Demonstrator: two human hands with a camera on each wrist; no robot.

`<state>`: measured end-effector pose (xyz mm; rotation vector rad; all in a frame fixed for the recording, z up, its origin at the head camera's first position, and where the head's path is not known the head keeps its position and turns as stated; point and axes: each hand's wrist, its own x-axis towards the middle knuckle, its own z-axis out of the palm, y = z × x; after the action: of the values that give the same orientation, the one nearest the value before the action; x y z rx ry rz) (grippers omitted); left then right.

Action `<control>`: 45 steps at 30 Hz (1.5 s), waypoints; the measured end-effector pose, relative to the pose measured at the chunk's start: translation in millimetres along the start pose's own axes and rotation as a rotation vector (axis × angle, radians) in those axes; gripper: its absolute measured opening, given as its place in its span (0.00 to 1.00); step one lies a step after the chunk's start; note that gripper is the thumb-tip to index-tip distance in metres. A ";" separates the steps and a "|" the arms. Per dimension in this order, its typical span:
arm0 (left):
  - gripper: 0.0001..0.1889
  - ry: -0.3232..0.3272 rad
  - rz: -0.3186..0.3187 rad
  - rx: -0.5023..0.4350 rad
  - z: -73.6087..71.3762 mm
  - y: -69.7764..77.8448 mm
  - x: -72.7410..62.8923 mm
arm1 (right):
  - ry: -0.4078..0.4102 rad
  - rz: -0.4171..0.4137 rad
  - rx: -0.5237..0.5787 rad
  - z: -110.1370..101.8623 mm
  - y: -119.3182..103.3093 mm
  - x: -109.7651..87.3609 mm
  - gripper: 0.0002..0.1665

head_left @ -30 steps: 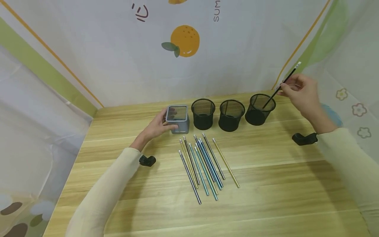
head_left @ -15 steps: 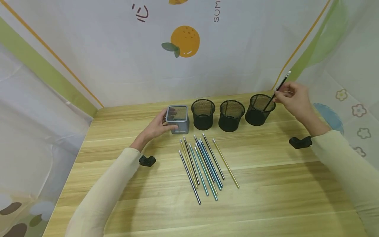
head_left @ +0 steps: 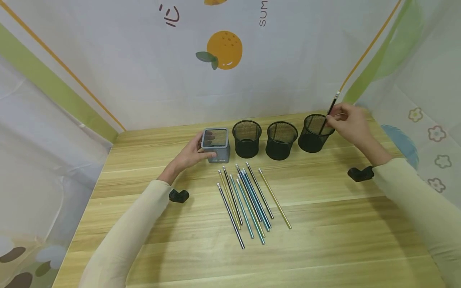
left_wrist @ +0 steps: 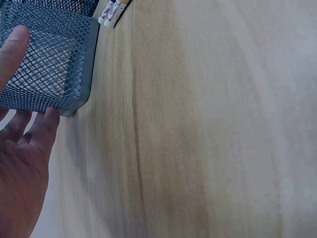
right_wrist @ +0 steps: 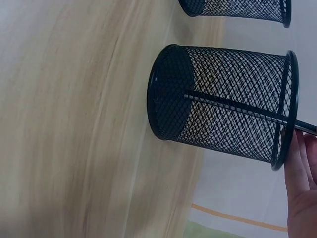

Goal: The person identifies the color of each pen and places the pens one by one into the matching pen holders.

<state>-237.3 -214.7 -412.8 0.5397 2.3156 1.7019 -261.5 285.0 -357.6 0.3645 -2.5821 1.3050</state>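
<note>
My left hand (head_left: 188, 155) holds a square grey mesh pen holder (head_left: 222, 154) at the left end of the row, thumb on its front and fingers along its far side. In the left wrist view the fingertips (left_wrist: 51, 115) lie against the mesh wall. At the right end, my right hand (head_left: 348, 123) pinches a black pencil (head_left: 332, 106) near its white eraser end, over the rim of a round black mesh pen holder (head_left: 310, 142). The pencil's lower part slants down inside, showing through the mesh (right_wrist: 171, 99) in the right wrist view.
Two more round black mesh pen holders, one left (head_left: 246, 149) and one right (head_left: 278, 151), stand between the hands. Several gold, blue and black pencils (head_left: 252, 200) lie loosely fanned on the wooden table (head_left: 324, 240). Behind hangs a white printed curtain (head_left: 162, 80).
My right hand has moved left and down, bringing the black pencil lower and more upright in the right-end pen holder. The left hand and the loose pencils stay put.
</note>
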 end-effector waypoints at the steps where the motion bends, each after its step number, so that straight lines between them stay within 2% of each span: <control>1: 0.39 0.000 0.000 0.002 -0.1 0.0 0.0 | -0.005 -0.010 -0.008 1.1 -0.7 -0.1 0.10; 8: 0.38 -0.004 -0.005 0.016 0.0 1.3 0.0 | -0.028 -0.058 -0.057 5.4 -4.5 0.8 0.07; 17: 0.38 0.002 -0.008 0.016 0.2 0.9 -0.6 | -0.051 -0.035 0.011 2.5 -7.0 0.5 0.11; 25: 0.38 0.005 -0.005 0.013 0.3 -0.1 0.5 | -0.037 -0.027 -0.018 -4.5 -14.6 -3.9 0.10; 35: 0.38 -0.002 -0.006 0.004 -0.3 0.9 -0.1 | -0.029 -0.088 -0.017 -7.9 -26.8 -2.8 0.09; 45: 0.38 0.003 -0.007 0.018 0.0 -1.4 0.6 | -0.060 -0.068 -0.034 -3.2 -43.2 -8.0 0.09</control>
<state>-238.1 -214.8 -414.1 0.5326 2.3340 1.6819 -239.9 263.8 -325.6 0.4877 -2.6127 1.2441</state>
